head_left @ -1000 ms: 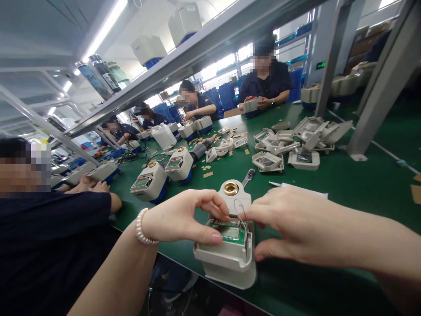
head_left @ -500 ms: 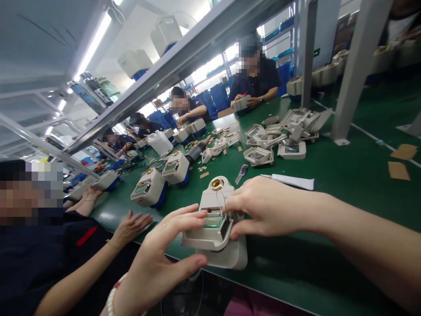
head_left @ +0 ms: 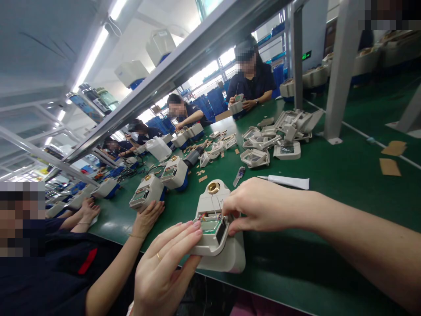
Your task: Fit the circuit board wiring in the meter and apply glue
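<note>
A cream plastic meter housing [head_left: 226, 259] with a brass fitting [head_left: 213, 188] lies at the near edge of the green table [head_left: 329, 175]. A green circuit board [head_left: 210, 226] with thin wires sits in its top. My left hand [head_left: 167, 267] has its fingers stretched out, the fingertips pressing on the board's near edge. My right hand [head_left: 259, 204] comes in from the right, fingers pinched at the wires beside the board; what they hold is too small to make out.
Two assembled meters [head_left: 146, 193] [head_left: 174, 172] stand to the left. A co-worker's hand [head_left: 148, 217] lies flat on the table nearby. A white tube [head_left: 286, 181], a small tool [head_left: 239, 174], a pile of cream covers [head_left: 279, 136] and a steel post [head_left: 338, 74] lie beyond. Other workers sit across the table.
My left hand has opened from a pinch on the board to flat fingers on its edge. The view has swung left, and the co-worker's hand has reached toward the nearest meter.
</note>
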Tool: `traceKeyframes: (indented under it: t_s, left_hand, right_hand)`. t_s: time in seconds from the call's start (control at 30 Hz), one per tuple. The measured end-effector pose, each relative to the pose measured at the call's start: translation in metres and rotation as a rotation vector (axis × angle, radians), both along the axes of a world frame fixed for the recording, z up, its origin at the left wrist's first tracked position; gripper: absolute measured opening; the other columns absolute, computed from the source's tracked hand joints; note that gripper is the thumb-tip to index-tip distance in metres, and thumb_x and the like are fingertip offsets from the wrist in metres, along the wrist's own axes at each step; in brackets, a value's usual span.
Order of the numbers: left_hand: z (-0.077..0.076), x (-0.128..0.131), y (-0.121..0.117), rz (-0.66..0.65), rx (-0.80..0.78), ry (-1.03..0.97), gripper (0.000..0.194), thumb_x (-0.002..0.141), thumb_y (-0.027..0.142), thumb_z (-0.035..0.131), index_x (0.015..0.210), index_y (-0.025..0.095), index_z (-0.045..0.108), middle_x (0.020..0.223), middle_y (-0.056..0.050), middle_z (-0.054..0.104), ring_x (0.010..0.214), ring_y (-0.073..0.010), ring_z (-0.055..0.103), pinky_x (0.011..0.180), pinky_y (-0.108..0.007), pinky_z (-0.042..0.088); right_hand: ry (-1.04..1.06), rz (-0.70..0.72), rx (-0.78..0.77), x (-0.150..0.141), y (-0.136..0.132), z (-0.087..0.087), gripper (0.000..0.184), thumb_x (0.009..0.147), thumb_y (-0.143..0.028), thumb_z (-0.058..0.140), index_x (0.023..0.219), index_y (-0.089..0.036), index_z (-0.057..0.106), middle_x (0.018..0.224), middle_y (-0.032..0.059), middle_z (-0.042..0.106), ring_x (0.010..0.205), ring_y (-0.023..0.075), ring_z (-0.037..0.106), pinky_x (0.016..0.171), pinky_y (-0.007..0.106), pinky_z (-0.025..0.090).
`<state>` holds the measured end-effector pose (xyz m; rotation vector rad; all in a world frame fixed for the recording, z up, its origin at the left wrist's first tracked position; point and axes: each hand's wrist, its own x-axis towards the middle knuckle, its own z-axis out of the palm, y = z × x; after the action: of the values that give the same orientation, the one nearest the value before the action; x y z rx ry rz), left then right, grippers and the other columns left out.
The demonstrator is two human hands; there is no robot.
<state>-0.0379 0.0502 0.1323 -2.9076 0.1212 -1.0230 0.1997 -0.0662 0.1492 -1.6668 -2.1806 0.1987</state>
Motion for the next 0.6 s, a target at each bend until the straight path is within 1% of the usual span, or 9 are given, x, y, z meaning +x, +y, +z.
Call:
traceKeyframes:
  t_s: [0.1,0.17,0.3,0.4,0.5,0.6]
  left_hand:
    - [0.0,-0.003,-0.001,0.004,0.044,0.03,0.033,0.081,0.0,0.063,0.113,0.011,0.064,0.113,-0.008,0.071,0.113,-0.0129,0.062,0.105,-0.022,0.045]
    - [-0.001,-0.006,0.0,-0.004,0.044,0.047,0.032,0.082,0.001,0.063,0.112,0.011,0.065,0.114,-0.008,0.071,0.115,-0.0129,0.061,0.105,-0.021,0.046]
    - [-0.007,-0.011,0.003,-0.024,-0.017,0.07,0.036,0.081,0.0,0.064,0.116,0.011,0.063,0.117,-0.008,0.07,0.119,-0.0156,0.06,0.104,-0.025,0.049]
    - [-0.01,-0.013,0.003,-0.019,-0.043,0.069,0.034,0.082,0.0,0.063,0.114,0.011,0.063,0.117,-0.008,0.07,0.118,-0.0155,0.06,0.104,-0.025,0.049]
    - [-0.011,-0.014,0.0,-0.031,-0.05,0.065,0.03,0.084,0.004,0.065,0.113,0.01,0.064,0.115,-0.009,0.071,0.117,-0.0153,0.061,0.103,-0.024,0.05]
    - [-0.012,-0.016,-0.001,-0.058,-0.072,0.075,0.033,0.083,0.011,0.07,0.115,0.009,0.063,0.115,-0.009,0.071,0.118,-0.0179,0.061,0.103,-0.026,0.052]
  right_hand:
    - [0.038,0.008,-0.009,0.0,0.001,-0.001,0.024,0.081,-0.038,0.076,0.091,-0.018,0.073,0.078,0.0028,0.071,0.07,0.0187,0.062,0.057,0.026,0.034]
    - [0.073,0.024,-0.022,0.001,0.001,0.0,0.023,0.082,-0.037,0.076,0.093,-0.017,0.073,0.078,0.0021,0.071,0.07,0.0172,0.062,0.058,0.025,0.036]
    - [0.153,0.044,-0.037,0.001,0.002,-0.002,0.022,0.083,-0.039,0.074,0.092,-0.018,0.074,0.075,0.0002,0.07,0.067,0.0136,0.061,0.056,0.021,0.037]
    - [0.197,0.033,-0.024,0.001,0.005,-0.006,0.02,0.084,-0.038,0.074,0.087,-0.018,0.074,0.073,-0.0003,0.069,0.066,0.0124,0.06,0.055,0.02,0.037]
    - [0.21,0.034,-0.009,-0.001,0.008,-0.01,0.018,0.084,-0.035,0.075,0.085,-0.017,0.073,0.072,-0.0003,0.068,0.065,0.0121,0.059,0.055,0.02,0.036]
    - [0.195,0.049,0.003,-0.001,0.009,-0.012,0.016,0.084,-0.033,0.075,0.085,-0.017,0.073,0.072,0.0003,0.069,0.067,0.0132,0.06,0.057,0.022,0.036]
